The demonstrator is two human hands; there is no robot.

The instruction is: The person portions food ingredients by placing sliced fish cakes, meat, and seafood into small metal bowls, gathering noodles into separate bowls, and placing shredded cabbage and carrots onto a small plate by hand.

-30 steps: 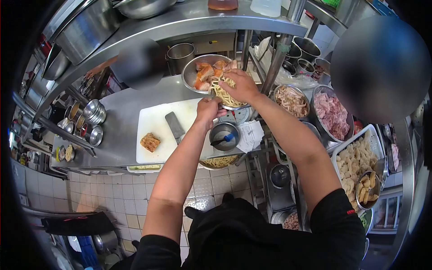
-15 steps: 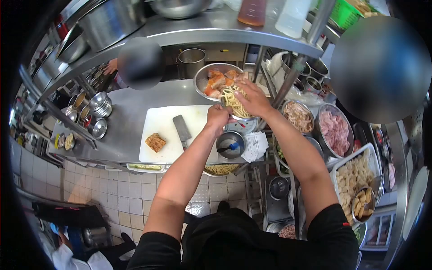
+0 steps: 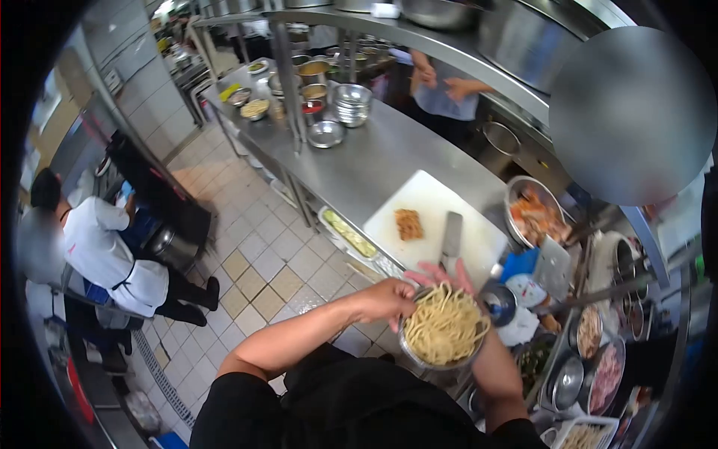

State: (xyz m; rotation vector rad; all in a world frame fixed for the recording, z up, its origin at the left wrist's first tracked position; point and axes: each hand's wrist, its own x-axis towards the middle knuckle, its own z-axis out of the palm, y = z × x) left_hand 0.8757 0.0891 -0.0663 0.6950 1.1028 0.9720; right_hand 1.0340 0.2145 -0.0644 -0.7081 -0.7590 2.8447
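My left hand (image 3: 385,301) is closed on the left rim of a metal bowl (image 3: 419,361) heaped with thick yellow noodles (image 3: 443,327). The bowl is in front of my body, near the table's edge. On its far side the spread fingers of my right hand (image 3: 451,278) show, while the bowl covers the palm and wrist. A white cutting board (image 3: 479,239) lies just beyond, carrying a cleaver (image 3: 452,233) and a browned slab of food (image 3: 408,224). To the right is a kitchen scale (image 3: 526,287) beside a small pot (image 3: 498,301).
A bowl of orange-coated meat pieces (image 3: 535,213) stands past the board. Bowls of raw meat (image 3: 604,378) line the right. Stacked metal bowls (image 3: 351,105) stand farther left on the steel table (image 3: 336,176). One person in white (image 3: 112,254) stands at left; another person's hands (image 3: 456,86) show across the table.
The view has turned left. The noodle bowl has come off the scale area toward my body. My right hand has left the noodles and is now beyond the bowl, fingers spread.
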